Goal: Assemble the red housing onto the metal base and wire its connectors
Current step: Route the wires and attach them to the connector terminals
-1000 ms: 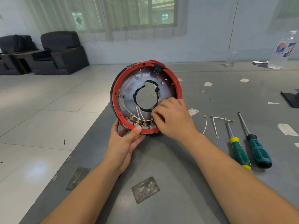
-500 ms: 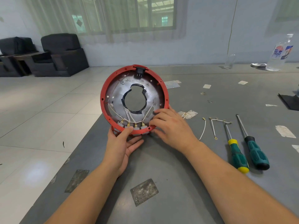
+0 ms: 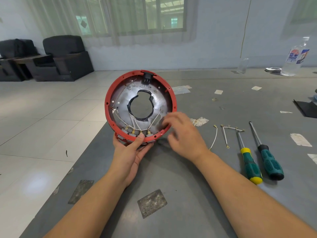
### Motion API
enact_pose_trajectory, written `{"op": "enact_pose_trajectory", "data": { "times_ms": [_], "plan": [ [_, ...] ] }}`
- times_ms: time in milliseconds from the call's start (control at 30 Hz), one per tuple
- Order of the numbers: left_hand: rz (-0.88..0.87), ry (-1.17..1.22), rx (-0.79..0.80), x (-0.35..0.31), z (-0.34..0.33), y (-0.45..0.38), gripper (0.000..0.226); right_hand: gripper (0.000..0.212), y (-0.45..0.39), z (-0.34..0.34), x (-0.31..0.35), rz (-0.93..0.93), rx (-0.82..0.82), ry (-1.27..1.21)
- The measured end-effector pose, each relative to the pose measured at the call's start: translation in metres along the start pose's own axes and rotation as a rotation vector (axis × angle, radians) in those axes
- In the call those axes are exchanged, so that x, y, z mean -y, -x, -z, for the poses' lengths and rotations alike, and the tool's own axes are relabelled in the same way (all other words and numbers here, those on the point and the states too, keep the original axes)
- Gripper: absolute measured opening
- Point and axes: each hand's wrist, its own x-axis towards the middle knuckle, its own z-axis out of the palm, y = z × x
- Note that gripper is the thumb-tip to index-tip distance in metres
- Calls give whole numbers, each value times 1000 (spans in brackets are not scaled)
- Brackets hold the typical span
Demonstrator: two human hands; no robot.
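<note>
The round red housing [image 3: 109, 93] stands tilted on its edge over the table's left side, its open side facing me. The metal base plate [image 3: 158, 102] with a central hole sits inside it. White wires run down to several brass connectors [image 3: 137, 133] at the bottom rim. My left hand [image 3: 130, 152] grips the housing's lower rim, thumb over the connectors. My right hand [image 3: 183, 134] hovers just right of the rim, blurred, fingers loosely bent and holding nothing. Loose white wires with terminals [image 3: 224, 134] lie on the table to the right.
Two green-handled screwdrivers [image 3: 257, 162] lie on the grey table [image 3: 171, 177] at the right. A clear plastic bottle [image 3: 295, 57] and a glass stand at the far right back. Paper scraps dot the tabletop. The table's left edge drops to a tiled floor.
The housing has turned so its black socket sits at the top. My right hand has come off the lower rim and drawn away to the right.
</note>
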Motion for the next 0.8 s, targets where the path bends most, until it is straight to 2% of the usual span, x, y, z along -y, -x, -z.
{"op": "enact_pose_trajectory", "data": {
  "times_ms": [100, 167, 233, 333, 533, 667, 800],
  "plan": [
    [-2, 8, 2, 1, 2, -1, 71, 35, -3, 11, -14, -368, -198, -7],
    [-4, 14, 4, 1, 3, -2, 73, 37, -3, 20, -34, -606, -128, 81],
    [-5, 22, 7, 1, 3, -2, 74, 40, 3, 27, -50, -743, 28, 183],
    [-8, 17, 11, 2, 3, -3, 74, 44, 10, 29, -59, -778, 191, 257],
    [-2, 21, 15, 4, 6, -4, 74, 42, 9, 28, -59, -643, 306, 294],
    [-10, -2, 37, 5, 6, -4, 73, 40, 8, 26, -52, -636, 312, 364],
    [-12, -5, 53, 5, 7, -4, 75, 39, 7, 22, -48, -722, 254, 349]
  ]
}}
